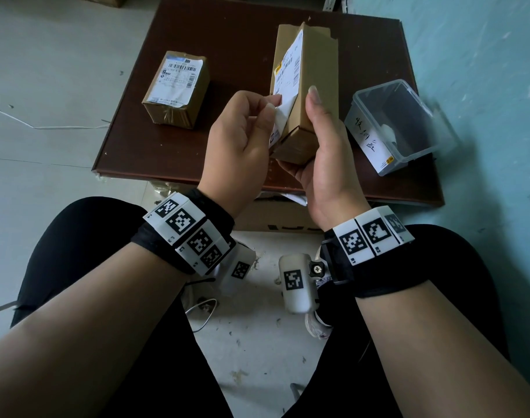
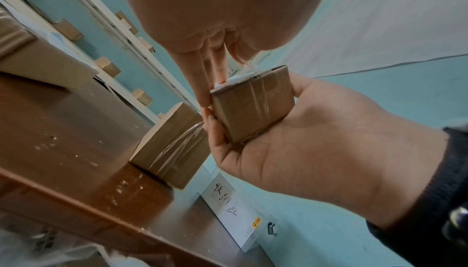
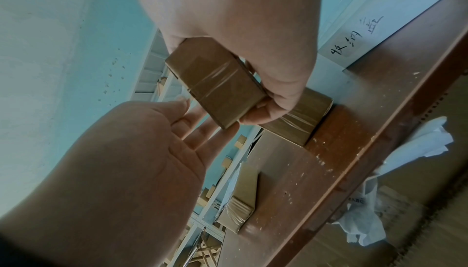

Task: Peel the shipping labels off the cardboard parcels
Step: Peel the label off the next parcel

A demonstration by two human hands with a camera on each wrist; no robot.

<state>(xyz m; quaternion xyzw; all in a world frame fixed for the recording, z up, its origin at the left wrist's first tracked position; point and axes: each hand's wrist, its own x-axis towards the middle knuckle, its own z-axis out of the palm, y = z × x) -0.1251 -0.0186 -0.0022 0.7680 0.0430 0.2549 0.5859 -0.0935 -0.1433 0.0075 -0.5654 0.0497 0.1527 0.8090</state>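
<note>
Label corner (image 1: 280, 114) in left hand (image 1: 239, 146); parcel (image 1: 306, 95) in right hand (image 1: 324, 164)

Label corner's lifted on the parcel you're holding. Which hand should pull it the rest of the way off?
Left. The left hand already pinches the lifted corner of the shipping label, while the right hand grips the parcel and can steady it against the pull.

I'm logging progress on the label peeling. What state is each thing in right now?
Held parcel: lifted, gripped by right hand.
Its label: lower corner peeled up, pinched by left hand.
Second parcel: on the board, label fully stuck.
Plastic bin: open, tilted.
</note>
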